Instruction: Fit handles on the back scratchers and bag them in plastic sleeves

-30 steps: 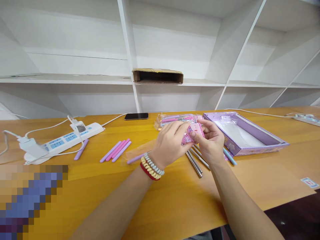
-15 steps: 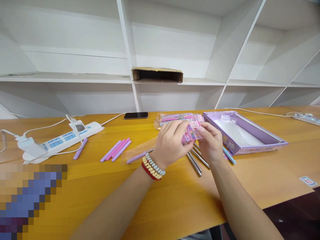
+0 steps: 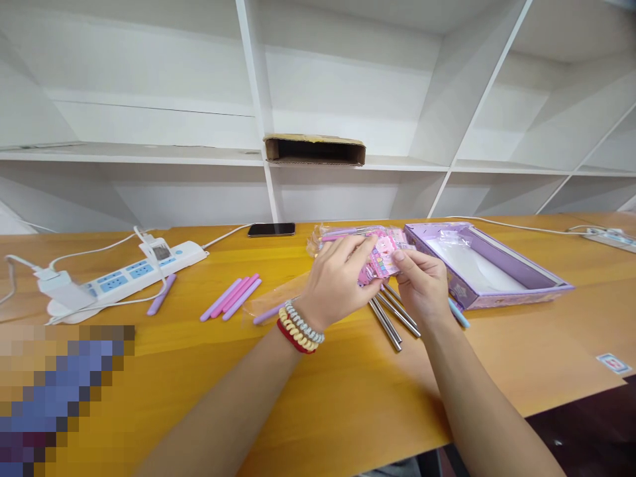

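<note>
Between my two hands is a small pink printed packet (image 3: pixel 385 257), raised above the table. My left hand (image 3: pixel 338 285), with bracelets at the wrist, is curled round the packet's left side; part of it is hidden by those fingers. The thumb and fingers of my right hand (image 3: pixel 424 288) pinch its right edge. Under the hands lie several metal tubes (image 3: pixel 385 323). A clear plastic bag (image 3: pixel 318 242) with pink and purple items lies just behind. By my right wrist, a light blue stick (image 3: pixel 458 313) pokes out beside an open purple box (image 3: pixel 517 301).
Several pink and purple sticks (image 3: pixel 231 298) lie left of my hands, and a single purple stick (image 3: pixel 161 295) rests by a white power strip (image 3: pixel 124 278) with cables. A phone (image 3: pixel 271 229) lies at the back. A cardboard box (image 3: pixel 315 151) sits on the white shelf above.
The packet has turned so more of its pink printed front faces me. My left hand has shifted slightly; both hands stay on the packet.
</note>
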Motion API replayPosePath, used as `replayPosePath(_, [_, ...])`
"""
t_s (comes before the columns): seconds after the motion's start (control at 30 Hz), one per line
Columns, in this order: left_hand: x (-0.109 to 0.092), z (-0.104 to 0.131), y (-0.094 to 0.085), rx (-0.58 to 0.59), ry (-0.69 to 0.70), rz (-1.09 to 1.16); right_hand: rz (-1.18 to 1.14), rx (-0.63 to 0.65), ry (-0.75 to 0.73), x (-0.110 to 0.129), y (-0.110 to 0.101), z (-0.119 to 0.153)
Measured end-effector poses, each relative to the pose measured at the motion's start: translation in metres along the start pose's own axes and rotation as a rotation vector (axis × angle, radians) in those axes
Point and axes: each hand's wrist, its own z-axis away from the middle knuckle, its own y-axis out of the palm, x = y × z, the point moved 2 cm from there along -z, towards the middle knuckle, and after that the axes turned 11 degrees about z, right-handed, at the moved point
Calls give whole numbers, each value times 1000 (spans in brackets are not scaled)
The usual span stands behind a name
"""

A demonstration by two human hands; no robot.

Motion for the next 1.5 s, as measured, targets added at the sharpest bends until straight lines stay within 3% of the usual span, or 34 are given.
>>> replayPosePath(0.3, [0, -1, 0, 39, -79, -10, 76, -139, -60, -3, -2, -1])
replayPosePath(0.47, [4, 1, 2, 141, -220, -119, 146, -205, -80, 0, 0, 0])
replayPosePath(0.63, [8, 4, 4, 225, -361, -202, 182, -187, -115, 4, 3, 3])
replayPosePath(0.83, [7, 1, 2, 274, -371, -137, 135, -209, -74, -2, 2, 1])
replayPosePath(0.97, [21, 3, -2, 350, -461, -39, 165, -300, -33, -16, -5, -7])
replayPosePath(1.07, [43, 20, -10, 557, -597, -2, 188, -374, 3, -32, -14, -15])
replayPosePath(1.2, [71, 64, -37, 772, -806, -36, 198, -421, 75, -54, -23, -24])
replayPosePath(1.27, [79, 89, -55, 779, -867, -15, 218, -451, 92, -62, -26, -26])
replayPosePath(1.37, [85, 119, -76, 685, -922, 104, 253, -479, 104, -69, -27, -26])
replayPosePath(1.5, [88, 135, -85, 536, -919, 280, 279, -445, 125, -72, -21, -21])
